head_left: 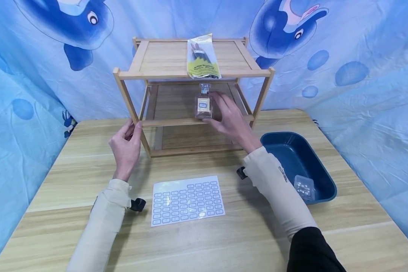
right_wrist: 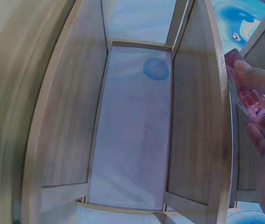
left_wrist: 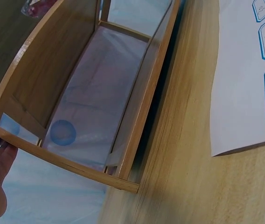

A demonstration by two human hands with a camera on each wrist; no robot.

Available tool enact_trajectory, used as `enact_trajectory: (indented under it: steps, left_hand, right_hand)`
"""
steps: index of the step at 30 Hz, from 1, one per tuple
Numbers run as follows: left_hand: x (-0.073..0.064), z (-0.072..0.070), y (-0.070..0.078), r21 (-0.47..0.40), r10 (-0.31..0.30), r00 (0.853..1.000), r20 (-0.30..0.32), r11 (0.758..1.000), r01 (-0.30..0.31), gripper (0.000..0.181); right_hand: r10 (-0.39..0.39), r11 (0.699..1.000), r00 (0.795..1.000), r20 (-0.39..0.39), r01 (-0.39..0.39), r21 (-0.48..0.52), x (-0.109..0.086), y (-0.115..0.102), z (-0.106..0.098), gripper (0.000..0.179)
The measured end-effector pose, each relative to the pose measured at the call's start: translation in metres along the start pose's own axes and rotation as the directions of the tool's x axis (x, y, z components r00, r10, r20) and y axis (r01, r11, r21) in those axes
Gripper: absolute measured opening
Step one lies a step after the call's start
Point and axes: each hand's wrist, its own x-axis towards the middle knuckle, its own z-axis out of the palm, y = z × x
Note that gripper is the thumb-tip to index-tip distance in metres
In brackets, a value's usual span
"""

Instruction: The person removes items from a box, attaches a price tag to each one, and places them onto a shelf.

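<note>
My left hand (head_left: pixel 125 148) grips the front left leg of a wooden shelf rack (head_left: pixel 166 56) at the height of its middle shelf. In the left wrist view the fingers (left_wrist: pixel 4 161) reach behind that leg (left_wrist: pixel 67 163). My right hand (head_left: pixel 234 121) holds a small square glass perfume bottle (head_left: pixel 203 113) by its side, upright at the front edge of the middle shelf. The bottle has a clear cap and a pale label with a blue-framed sticker. In the right wrist view the pinkish bottle (right_wrist: pixel 249 95) is between thumb and fingers.
A pack of artist brushes (head_left: pixel 204 60) lies on the top shelf, overhanging its front edge. In front of the rack is a sheet of blue-framed stickers (head_left: pixel 188 202). At the right, a dark blue tray (head_left: pixel 285 151) contains a small clear plastic box (head_left: pixel 305 187).
</note>
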Motion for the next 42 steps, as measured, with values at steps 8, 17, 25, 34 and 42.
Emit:
enact_trajectory:
  steps: [8,17,25,34,42]
  left_hand:
    - [0.001,0.0,-0.002,0.014,-0.007,1.0,0.003,1.0,0.007,0.035]
    - [-0.006,0.0,0.02,-0.029,0.038,0.999,-0.004,0.999,-0.039,0.028]
    - [-0.009,-0.001,0.035,-0.04,0.05,0.999,0.004,0.998,-0.05,0.028]
    - [-0.01,0.0,0.032,-0.036,0.045,0.999,-0.002,0.998,-0.045,0.029]
    - [-0.01,0.0,0.033,-0.048,0.054,0.998,-0.012,0.997,-0.055,0.029]
  right_hand:
    - [0.035,0.999,0.999,0.038,-0.036,0.039,0.01,0.001,0.004,0.074]
    - [0.099,0.992,0.991,0.088,-0.105,0.066,0.016,0.0,0.008,0.072]
    - [0.169,0.976,0.977,0.129,-0.185,0.118,0.023,-0.001,0.008,0.074]
    - [0.262,0.945,0.942,0.208,-0.294,0.141,0.026,-0.002,0.006,0.076]
    - [0.277,0.93,0.935,0.221,-0.319,0.184,0.026,-0.002,0.006,0.076]
